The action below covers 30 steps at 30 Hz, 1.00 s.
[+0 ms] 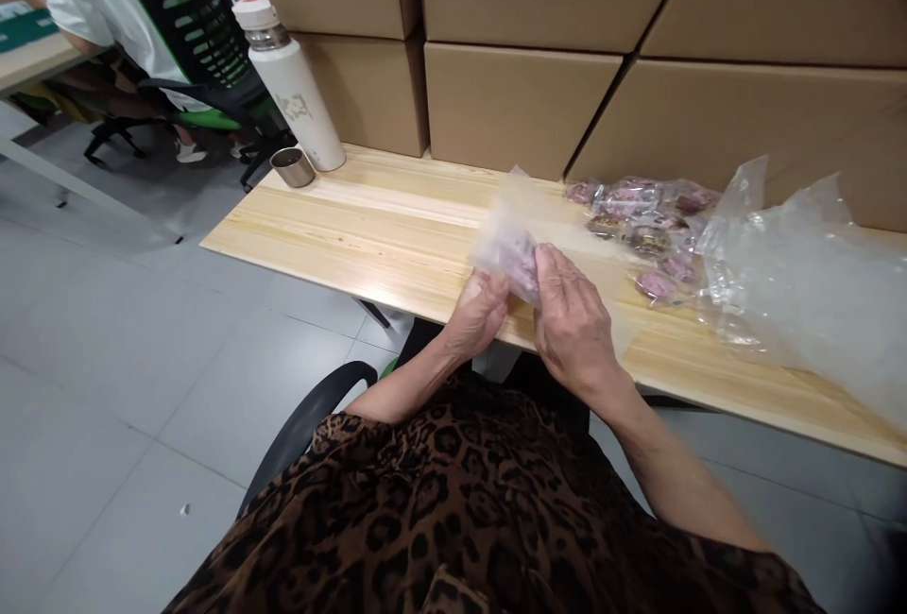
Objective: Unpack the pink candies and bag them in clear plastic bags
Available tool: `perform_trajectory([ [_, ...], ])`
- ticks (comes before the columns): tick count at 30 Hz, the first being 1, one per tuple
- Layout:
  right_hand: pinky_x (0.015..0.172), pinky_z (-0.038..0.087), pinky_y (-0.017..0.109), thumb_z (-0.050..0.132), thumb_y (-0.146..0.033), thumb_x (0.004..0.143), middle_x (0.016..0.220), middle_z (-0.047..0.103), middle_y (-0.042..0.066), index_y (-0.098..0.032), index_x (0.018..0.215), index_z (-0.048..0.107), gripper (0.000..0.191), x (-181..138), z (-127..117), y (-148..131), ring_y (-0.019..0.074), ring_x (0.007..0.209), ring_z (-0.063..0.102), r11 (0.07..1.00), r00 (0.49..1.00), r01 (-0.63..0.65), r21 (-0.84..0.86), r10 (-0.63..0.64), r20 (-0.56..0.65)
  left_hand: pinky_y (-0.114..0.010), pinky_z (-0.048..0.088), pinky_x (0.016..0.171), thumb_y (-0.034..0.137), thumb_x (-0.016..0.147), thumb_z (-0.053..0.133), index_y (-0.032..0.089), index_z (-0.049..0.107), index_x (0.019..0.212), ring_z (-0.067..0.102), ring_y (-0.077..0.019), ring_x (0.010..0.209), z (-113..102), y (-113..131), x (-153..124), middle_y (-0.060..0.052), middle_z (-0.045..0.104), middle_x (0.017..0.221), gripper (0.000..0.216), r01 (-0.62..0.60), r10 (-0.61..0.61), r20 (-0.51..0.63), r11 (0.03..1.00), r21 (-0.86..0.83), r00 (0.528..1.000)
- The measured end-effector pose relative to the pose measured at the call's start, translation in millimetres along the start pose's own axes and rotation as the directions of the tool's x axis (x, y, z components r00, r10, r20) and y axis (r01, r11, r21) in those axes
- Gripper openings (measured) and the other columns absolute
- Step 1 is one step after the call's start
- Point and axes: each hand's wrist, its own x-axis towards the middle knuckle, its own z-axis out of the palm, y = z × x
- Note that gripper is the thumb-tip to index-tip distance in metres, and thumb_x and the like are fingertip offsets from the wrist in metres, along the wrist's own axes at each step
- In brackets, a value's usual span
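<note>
Both my hands hold a small clear plastic bag (pixel 511 229) with a pink-purple item inside, just above the near edge of the wooden table (pixel 368 227). My left hand (pixel 478 312) grips the bag from below with curled fingers. My right hand (pixel 571 316) pinches it from the right side, fingers closed on the plastic. The bag is blurred by motion. To the right lies a pile of several small pink-purple packets (pixel 641 222) in clear wrappers.
A big crumpled clear plastic bag (pixel 800 283) lies at the table's right end. A white thermos bottle (pixel 290 80) and a metal cup (pixel 293 166) stand at the far left corner. Cardboard boxes (pixel 521 104) line the back. Another person sits on a chair (pixel 191 28) far left.
</note>
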Motion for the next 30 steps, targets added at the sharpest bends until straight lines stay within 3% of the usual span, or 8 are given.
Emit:
perform_trajectory([
  [4,0.123,0.054,0.056,0.038,-0.002,0.099,0.17,0.05,0.019,-0.018,0.178,0.023,0.082,-5,-21,-15,0.0326,0.155,0.054,0.976,0.996,0.045,0.212,-0.06,0.062,-0.053,0.029,0.139,0.063,0.076,0.092,0.029,0.055,0.156,0.03,-0.0352,0.17,-19,-3,-14,-0.011,0.043,0.177,0.094,0.032,-0.044,0.128,0.995,0.098,0.991],
  [6,0.125,0.053,0.054,0.039,-0.002,0.099,0.169,0.052,0.015,-0.021,0.177,0.028,0.081,-6,-32,-17,0.031,0.155,0.054,0.949,0.995,0.016,0.314,-0.047,0.093,-0.055,0.031,0.137,0.065,0.074,0.093,0.033,0.048,0.161,0.032,-0.0356,0.169,-24,-1,-17,-0.01,0.039,0.18,0.103,0.026,-0.046,0.168,0.992,0.123,0.985],
  [10,0.122,0.055,0.046,0.048,-0.012,0.104,0.16,0.063,0.006,-0.029,0.168,0.048,0.067,0,-51,-9,0.0266,0.145,0.065,0.829,0.971,-0.132,0.544,-0.002,0.239,-0.053,0.037,0.134,0.068,0.072,0.093,0.033,0.053,0.157,0.039,-0.0365,0.166,-22,7,-20,-0.012,0.047,0.175,0.101,-0.003,-0.025,0.21,0.992,0.129,0.977],
  [13,0.116,0.058,0.044,0.06,-0.031,0.107,0.145,0.074,0.006,-0.027,0.153,0.064,0.047,10,-57,2,0.0275,0.133,0.072,0.664,0.928,-0.312,0.679,0.061,0.367,-0.053,0.037,0.133,0.063,0.072,0.094,0.031,0.064,0.147,0.047,-0.036,0.161,-16,13,-20,-0.011,0.061,0.164,0.087,0.03,-0.051,0.163,0.992,0.127,0.985],
  [18,0.093,0.062,0.036,0.087,-0.048,0.088,0.113,0.081,0.004,-0.025,0.115,0.076,0.037,22,-51,12,0.024,0.103,0.076,0.282,0.767,-0.641,0.714,0.201,0.609,-0.049,0.05,0.12,0.059,0.07,0.096,0.022,0.079,0.118,0.072,-0.0322,0.129,-15,12,-17,-0.01,0.082,0.127,0.062,0.065,-0.073,0.037,0.981,0.183,0.997],
  [22,0.069,0.055,0.028,0.099,-0.047,0.072,0.097,0.077,0.001,-0.024,0.109,0.072,0.052,22,-38,16,0.0176,0.078,0.07,0.023,0.595,-0.791,0.611,0.259,0.761,-0.038,0.06,0.094,0.055,0.078,0.093,0.022,0.082,0.099,0.075,-0.0211,0.095,-16,10,-13,-0.005,0.084,0.102,0.041,0.013,-0.003,-0.04,0.968,0.251,0.999],
  [24,0.063,0.052,0.026,0.101,-0.046,0.067,0.089,0.074,0.0,-0.022,0.106,0.072,0.054,22,-33,17,0.0156,0.071,0.066,-0.005,0.577,-0.799,0.602,0.276,0.769,-0.035,0.061,0.088,0.055,0.079,0.093,0.023,0.083,0.097,0.072,-0.0183,0.09,-14,11,-12,-0.003,0.083,0.097,0.038,-0.005,0.025,-0.066,0.957,0.289,0.997],
  [30,0.059,0.051,0.025,0.1,-0.048,0.067,0.082,0.072,-0.001,-0.021,0.097,0.073,0.049,26,-36,12,0.0143,0.067,0.063,0.074,0.636,-0.759,0.647,0.293,0.713,-0.045,0.061,0.097,0.06,0.077,0.092,0.026,0.081,0.093,0.072,-0.0241,0.096,-6,12,-11,-0.003,0.083,0.097,0.039,0.037,0.011,-0.138,0.941,0.338,0.99],
])
